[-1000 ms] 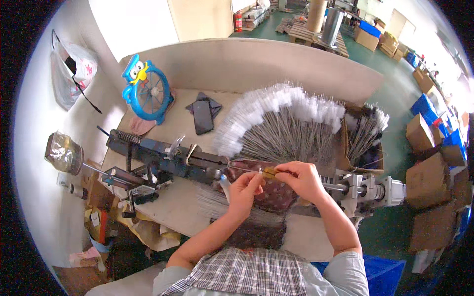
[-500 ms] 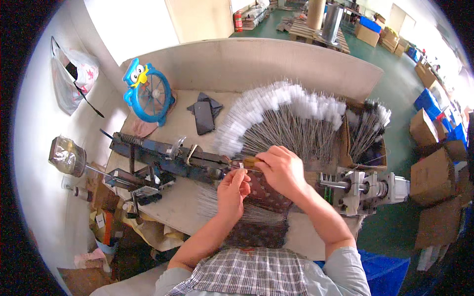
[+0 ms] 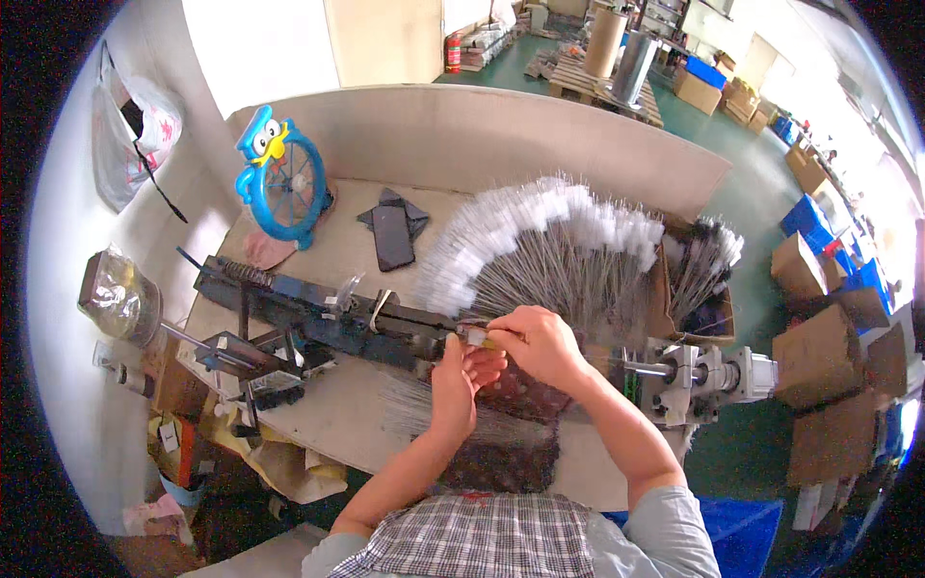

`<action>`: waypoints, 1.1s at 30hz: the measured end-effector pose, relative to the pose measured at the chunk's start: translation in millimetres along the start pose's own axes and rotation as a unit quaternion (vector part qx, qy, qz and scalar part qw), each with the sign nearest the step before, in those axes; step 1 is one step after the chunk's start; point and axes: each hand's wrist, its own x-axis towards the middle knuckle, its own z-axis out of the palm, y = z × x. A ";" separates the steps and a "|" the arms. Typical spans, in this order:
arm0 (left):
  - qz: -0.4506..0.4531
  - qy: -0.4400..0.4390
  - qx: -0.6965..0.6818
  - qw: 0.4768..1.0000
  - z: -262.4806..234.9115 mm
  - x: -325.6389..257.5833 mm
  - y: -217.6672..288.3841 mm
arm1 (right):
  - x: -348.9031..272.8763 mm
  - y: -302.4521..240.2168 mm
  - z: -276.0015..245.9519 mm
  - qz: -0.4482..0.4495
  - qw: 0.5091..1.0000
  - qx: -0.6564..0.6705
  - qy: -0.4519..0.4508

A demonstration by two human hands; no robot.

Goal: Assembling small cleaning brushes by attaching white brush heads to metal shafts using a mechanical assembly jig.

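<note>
A small pale piece (image 3: pixel 474 336) is pinched between the fingertips of both hands at the right end of the long dark machine (image 3: pixel 318 313), which is bolted lengthwise across the middle of the workbench (image 3: pixel 318 414). The right hand (image 3: pixel 540 345) is closed over the piece from above and from the right, thumb and forefinger clamped on it; the left hand (image 3: pixel 461 376) is brought up from below, its fingers curled and its tips closed on the same piece — a two-handed grip that seems meant to keep so small a thing steady and lined up with the machine's end. What exactly the piece is cannot be told at this size.

Behind the hands, toward the far edge of the workbench, a wide fan of wire-stemmed brushes (image 3: pixel 549 246) with white tips is spread, stems pointing inward toward the hands, so that each one can apparently be drawn out singly. A second, darker bundle of brushes (image 3: pixel 708 260) is stood in a cardboard box (image 3: pixel 667 306) at the right edge. A motor unit (image 3: pixel 703 376) is mounted at the near right corner, in line with the machine. Near the far left corner a blue owl-shaped fan (image 3: pixel 284 178) is faced toward the seat — well clear of the work. A flat dark phone (image 3: pixel 392 237) is laid on dark cloth beside it.
</note>
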 end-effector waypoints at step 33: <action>0.065 0.058 -0.218 0.972 15.8 -1.7 -10.6 | -18.4 -10.0 10.5 -0.183 0.964 -0.108 0.162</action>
